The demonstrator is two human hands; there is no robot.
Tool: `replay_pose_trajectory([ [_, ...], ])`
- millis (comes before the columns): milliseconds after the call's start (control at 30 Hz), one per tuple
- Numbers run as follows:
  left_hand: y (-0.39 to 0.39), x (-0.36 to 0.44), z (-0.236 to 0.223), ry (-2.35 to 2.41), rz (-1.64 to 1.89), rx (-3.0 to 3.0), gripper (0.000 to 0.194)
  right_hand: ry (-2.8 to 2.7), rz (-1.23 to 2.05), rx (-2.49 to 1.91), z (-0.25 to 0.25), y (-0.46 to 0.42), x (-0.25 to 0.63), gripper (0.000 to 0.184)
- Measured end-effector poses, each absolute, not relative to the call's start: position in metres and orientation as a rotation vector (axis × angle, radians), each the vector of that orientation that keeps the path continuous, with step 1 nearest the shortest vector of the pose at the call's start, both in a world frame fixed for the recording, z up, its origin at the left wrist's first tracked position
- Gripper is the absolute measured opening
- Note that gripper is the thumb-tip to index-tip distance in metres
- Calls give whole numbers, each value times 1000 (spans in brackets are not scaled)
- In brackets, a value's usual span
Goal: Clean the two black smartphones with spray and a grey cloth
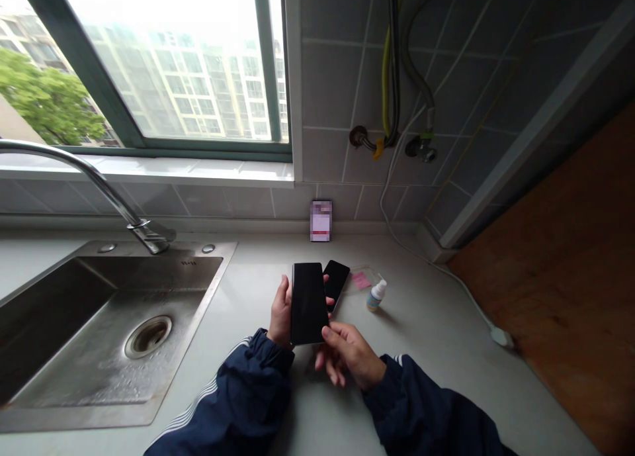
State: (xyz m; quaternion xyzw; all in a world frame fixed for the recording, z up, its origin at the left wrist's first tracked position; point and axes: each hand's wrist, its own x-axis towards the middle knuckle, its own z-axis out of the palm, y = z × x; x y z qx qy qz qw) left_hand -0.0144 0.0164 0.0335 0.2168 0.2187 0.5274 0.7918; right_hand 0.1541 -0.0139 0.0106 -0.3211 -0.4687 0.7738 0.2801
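A black smartphone [309, 304] with a dark screen is held up over the counter. My left hand [281, 314] wraps round it from behind, the thumb along its left edge and fingertips showing at the right edge. With thumb and forefinger, my right hand [350, 353] pinches the phone's lower right corner; the other fingers hang loosely below. Behind it, a second dark phone [338, 278] lies on the counter, partly hidden. Beside that lies a clear flat case or sheet [370, 275] with a pink paper slip [361, 280]. A small white-capped bottle [376, 296] stands upright to the right.
A lit, blurred screen [321, 223] leans against the back wall. On the left is a steel sink [188, 310] with a curved tap [106, 188], under a window. A white cable [449, 271] runs along the right to a plug [502, 337] near the wooden panel [555, 290].
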Motion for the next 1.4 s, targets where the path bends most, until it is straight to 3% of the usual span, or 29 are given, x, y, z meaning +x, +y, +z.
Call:
replay_pose_trajectory([
  [133, 15, -10, 40, 514, 1123, 481, 83, -1211, 2113, -842, 11, -15, 153, 55],
  [267, 18, -7, 42, 635, 1231, 532, 68, -1188, 2109, -838, 8, -14, 154, 54],
  [433, 30, -12, 22, 980, 1493, 662, 54, -1134, 2032, -898, 5, -13, 153, 55],
  [600, 38, -19, 6, 1241, 1472, 850, 37, -1086, 1911, -987, 7, -11, 155, 54],
  [1133, 15, 9, -3, 1555, 1168, 1913, 85, -907, 1678, -1004, 11, -4, 159, 51],
  [1400, 21, 21, 2, 1794, 833, 2076, 88, -890, 1657, -999, 9, -2, 158, 53],
])
